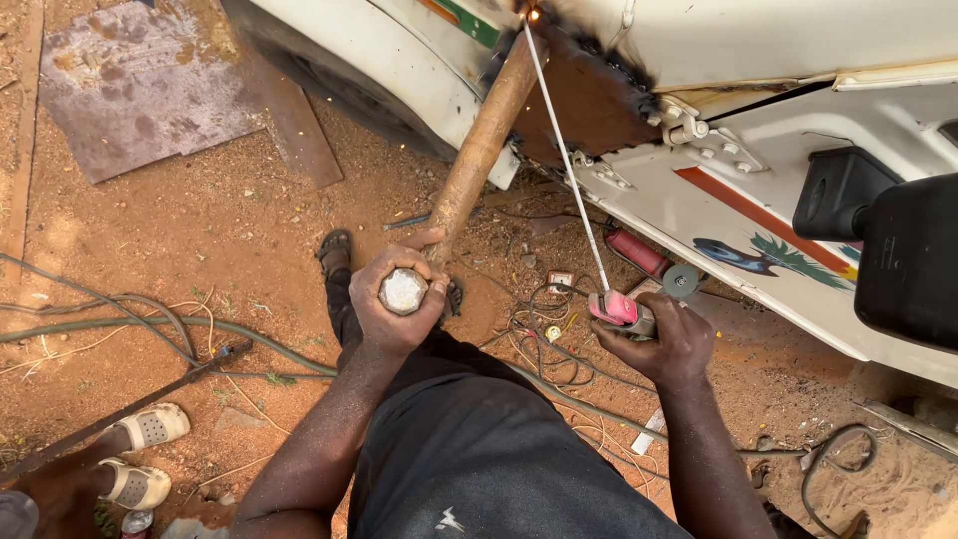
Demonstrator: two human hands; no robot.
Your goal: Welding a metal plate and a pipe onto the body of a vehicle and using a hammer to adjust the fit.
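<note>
My left hand (397, 304) grips the near end of a thick wooden pole (482, 145) that slants up to a rusty brown patch (589, 100) on a white vehicle body (778, 40). My right hand (664, 344) holds a pink electrode holder (617, 309). A thin white welding rod (567, 160) runs from it up to the patch's top edge, where a small orange glow (532, 14) shows beside blackened metal.
Cables (549, 339) lie tangled on the red dirt below the vehicle. A rusty metal sheet (140, 85) lies at upper left. Another person's sandalled feet (140, 454) stand at lower left. A black side mirror (898, 250) juts out at right. A grinder disc (682, 279) sits near the holder.
</note>
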